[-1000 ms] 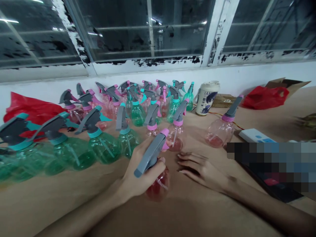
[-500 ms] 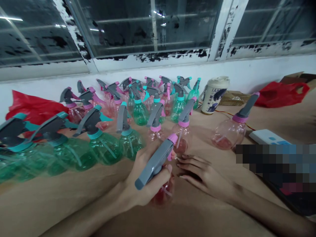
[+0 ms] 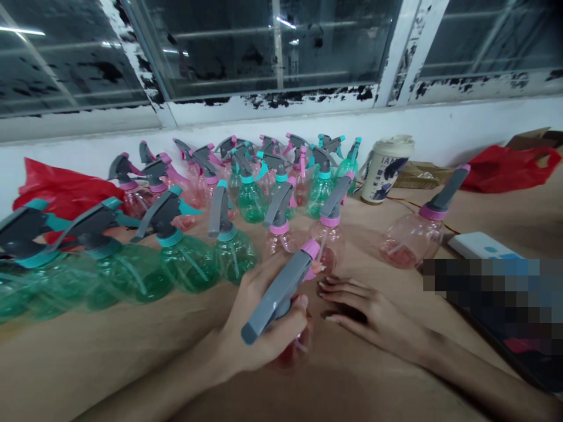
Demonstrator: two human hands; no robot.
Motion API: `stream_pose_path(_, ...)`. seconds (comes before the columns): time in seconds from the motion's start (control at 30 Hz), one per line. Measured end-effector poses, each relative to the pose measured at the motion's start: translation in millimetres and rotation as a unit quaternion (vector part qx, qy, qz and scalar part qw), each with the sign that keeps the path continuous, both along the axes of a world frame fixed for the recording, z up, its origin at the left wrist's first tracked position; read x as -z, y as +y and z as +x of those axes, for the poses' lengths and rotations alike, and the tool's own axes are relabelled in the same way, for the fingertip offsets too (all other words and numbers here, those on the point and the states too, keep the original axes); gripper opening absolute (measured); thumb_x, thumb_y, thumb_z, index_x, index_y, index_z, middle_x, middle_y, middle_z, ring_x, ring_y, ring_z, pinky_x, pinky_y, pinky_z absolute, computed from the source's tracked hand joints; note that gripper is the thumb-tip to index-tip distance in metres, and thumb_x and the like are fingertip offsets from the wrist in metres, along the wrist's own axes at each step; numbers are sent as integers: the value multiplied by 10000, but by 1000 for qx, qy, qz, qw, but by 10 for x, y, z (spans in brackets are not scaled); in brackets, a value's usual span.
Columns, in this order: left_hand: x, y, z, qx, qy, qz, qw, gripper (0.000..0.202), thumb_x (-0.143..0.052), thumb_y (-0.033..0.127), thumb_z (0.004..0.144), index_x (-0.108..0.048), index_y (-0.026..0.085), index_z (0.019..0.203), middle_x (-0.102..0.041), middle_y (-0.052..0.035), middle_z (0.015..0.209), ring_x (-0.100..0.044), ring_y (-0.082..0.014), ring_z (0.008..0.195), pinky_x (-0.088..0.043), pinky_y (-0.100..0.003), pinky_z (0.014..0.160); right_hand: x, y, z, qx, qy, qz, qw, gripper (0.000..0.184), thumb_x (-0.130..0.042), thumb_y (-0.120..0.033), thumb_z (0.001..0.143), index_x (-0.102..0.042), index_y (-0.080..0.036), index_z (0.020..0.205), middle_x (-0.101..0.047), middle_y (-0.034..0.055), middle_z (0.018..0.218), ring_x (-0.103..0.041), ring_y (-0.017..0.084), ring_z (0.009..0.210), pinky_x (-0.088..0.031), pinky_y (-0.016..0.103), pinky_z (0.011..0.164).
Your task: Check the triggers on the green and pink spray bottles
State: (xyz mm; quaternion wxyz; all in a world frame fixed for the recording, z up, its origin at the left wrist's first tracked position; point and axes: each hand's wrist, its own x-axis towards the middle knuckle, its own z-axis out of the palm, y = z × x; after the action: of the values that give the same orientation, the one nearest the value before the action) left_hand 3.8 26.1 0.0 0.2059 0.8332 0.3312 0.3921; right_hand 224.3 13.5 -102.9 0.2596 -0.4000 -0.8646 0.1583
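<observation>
Brown tabletop (image 3: 145,340); left hand (image 3: 259,316) grips pink spray bottle (image 3: 295,351), spray head (image 3: 280,293) slanting away-right past fingers; right hand (image 3: 373,316), loosely curved, lies just right.

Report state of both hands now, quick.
Left hand: closed around the pink spray bottle, just below its grey head.
Right hand: open, fingers slightly bent, nothing visible in it.

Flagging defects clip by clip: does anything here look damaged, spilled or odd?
The window frame behind the spray bottles has ragged dark patches, perhaps peeling paint. At right, blocky pixels hide part of the view. No spill shows.
</observation>
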Motion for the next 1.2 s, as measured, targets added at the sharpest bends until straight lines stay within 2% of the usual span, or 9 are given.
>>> stream_pose_path(0.1,12,2,-2,24,-2,10,1000,206,-424,167,684,-528,248,842,-519,15,662,-524,-174,585,-478,-333,548,10,5,24,6,19,5,1000,356,-532,-323,875,-537,-200,1209,-616,65,1203,-493,190,1191,-430,387,992)
stream_pose_path(0.2,12,0,4,19,0,3,1000,218,-432,159,671,-522,245,850,-518,12,682,-514,-174,599,-471,-332,559,18,11,40,2,24,11,1000,311,-543,-304,869,-573,-213,1165,-631,57,1179,-502,189,1184,-441,380,983)
stream_pose_path(0.33,8,-9,19,7,-9,-11,1000,246,-441,131,650,-504,234,864,-545,3,750,-536,-169,645,-491,-328,610,23,5,44,-9,1,28,1000,251,-543,-274,869,-616,-215,1101,-632,57,1176,-491,194,1196,-435,394,990)
stream_pose_path(0.53,13,-8,23,6,-4,-24,1000,220,-460,103,646,-503,215,829,-548,0,771,-550,-169,695,-497,-319,661,-2,-32,39,-5,-44,68,997,266,-551,-239,859,-622,-206,1113,-639,63,1169,-518,205,1171,-453,389,974)
stream_pose_path(0.73,20,2,11,5,-3,-36,999,236,-444,128,663,-529,225,860,-553,7,750,-542,-160,645,-478,-307,618,64,-37,69,13,-77,83,994,341,-530,-305,873,-568,-194,1193,-614,62,1213,-511,201,1177,-453,392,974)
stream_pose_path(0.87,4,-7,11,9,0,-39,999,210,-440,142,662,-540,227,826,-507,28,651,-508,-154,564,-462,-303,555,105,-39,86,19,-95,88,991,373,-521,-342,876,-551,-185,1213,-609,64,1220,-512,204,1176,-451,401,975)
stream_pose_path(1.03,3,-21,15,12,3,-45,999,79,-414,161,677,-434,237,665,-465,39,596,-470,-141,509,-455,-294,521,44,-56,56,32,-61,81,994,335,-530,-330,871,-591,-170,1158,-634,85,1177,-533,219,1153,-463,414,960)
stream_pose_path(1.2,20,-12,-3,28,3,-3,1000,83,-445,146,715,-450,227,697,-503,26,642,-515,-140,551,-469,-283,539,2,-57,65,31,-46,42,998,336,-542,-332,864,-580,-208,1174,-626,69,1191,-520,221,1169,-450,422,974)
